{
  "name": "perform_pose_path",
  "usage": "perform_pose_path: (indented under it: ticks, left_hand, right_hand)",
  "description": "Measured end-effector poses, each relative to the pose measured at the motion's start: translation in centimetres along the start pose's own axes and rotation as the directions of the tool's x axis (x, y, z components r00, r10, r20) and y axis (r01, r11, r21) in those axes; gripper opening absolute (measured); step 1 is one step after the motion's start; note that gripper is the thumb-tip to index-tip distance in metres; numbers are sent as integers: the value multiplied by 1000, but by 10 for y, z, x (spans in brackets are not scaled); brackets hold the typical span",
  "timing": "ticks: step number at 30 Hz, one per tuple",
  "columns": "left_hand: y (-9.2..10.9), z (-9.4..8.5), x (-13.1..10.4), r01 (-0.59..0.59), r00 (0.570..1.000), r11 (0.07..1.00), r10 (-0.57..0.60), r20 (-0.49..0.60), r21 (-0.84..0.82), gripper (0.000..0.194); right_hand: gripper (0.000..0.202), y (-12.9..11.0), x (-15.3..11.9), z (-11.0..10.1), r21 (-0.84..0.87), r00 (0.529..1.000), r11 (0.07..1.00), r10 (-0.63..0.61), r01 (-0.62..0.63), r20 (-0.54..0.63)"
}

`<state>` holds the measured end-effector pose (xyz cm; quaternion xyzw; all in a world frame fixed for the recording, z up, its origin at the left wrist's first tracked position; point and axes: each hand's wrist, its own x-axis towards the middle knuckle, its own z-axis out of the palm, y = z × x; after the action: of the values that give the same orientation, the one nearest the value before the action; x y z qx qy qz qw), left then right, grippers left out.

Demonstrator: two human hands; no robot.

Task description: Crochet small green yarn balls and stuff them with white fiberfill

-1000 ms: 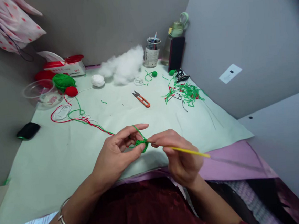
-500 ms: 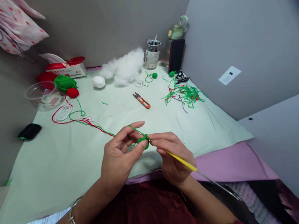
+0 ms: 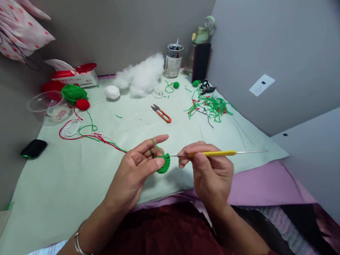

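Note:
My left hand (image 3: 134, 165) pinches a small round green crochet piece (image 3: 163, 167) between thumb and fingers, just above the table's front part. A strand of green yarn (image 3: 157, 145) runs over its raised index finger down to the piece. My right hand (image 3: 210, 167) grips the yellow handle of a crochet hook (image 3: 219, 153), held nearly level. The hook's metal tip reaches left to the upper edge of the green piece; whether it sits inside a stitch I cannot tell. Red and green strands trail from behind my left hand toward the yarn balls.
Orange thread snips (image 3: 161, 113) lie mid-table. Green yarn ball (image 3: 73, 94), red ball (image 3: 82, 105), plastic tub (image 3: 49, 107) and tissue box (image 3: 80, 77) stand back left. White stuffing (image 3: 142, 76), a pen jar (image 3: 173, 60), a phone (image 3: 201, 62) and yarn scraps (image 3: 215, 107) lie farther back and right.
My right hand has moved right, away from my left, and the hook has swung from slanting to nearly level. More of the green piece shows now.

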<state>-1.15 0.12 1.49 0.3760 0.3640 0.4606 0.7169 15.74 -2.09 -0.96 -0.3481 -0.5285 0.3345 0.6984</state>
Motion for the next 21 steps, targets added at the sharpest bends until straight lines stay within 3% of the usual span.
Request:
perform_pose_path:
  ticks: [3,5,8,11,13,18,21]
  left_hand:
    - [5,-3,-2,-55,997,988,48,58,142,42]
    - [10,-6,-4,-85,996,959,78,37,270,41]
    - [14,-10,-7,-69,998,933,60,35,353,39]
    - [9,-10,-5,-29,996,969,8,85,244,43]
    - [3,-6,-3,-6,992,987,-13,123,159,43]
    - [-10,7,0,-24,999,999,23,38,27,43]
    - [-13,12,0,-18,999,997,15,-48,-70,48]
  right_hand:
    - [17,-5,1,-4,-52,999,997,-52,52,17]
    - [16,-8,1,-8,-89,997,994,-59,63,49]
    - [15,-9,3,-11,-39,994,999,32,-28,107]
    - [15,-6,4,-6,79,985,992,91,-103,148]
    - [15,-3,4,-1,53,988,997,54,-63,145]
    - [22,3,-3,5,-184,992,977,-90,105,89]
    - [35,7,-6,3,-411,947,856,-254,314,194]
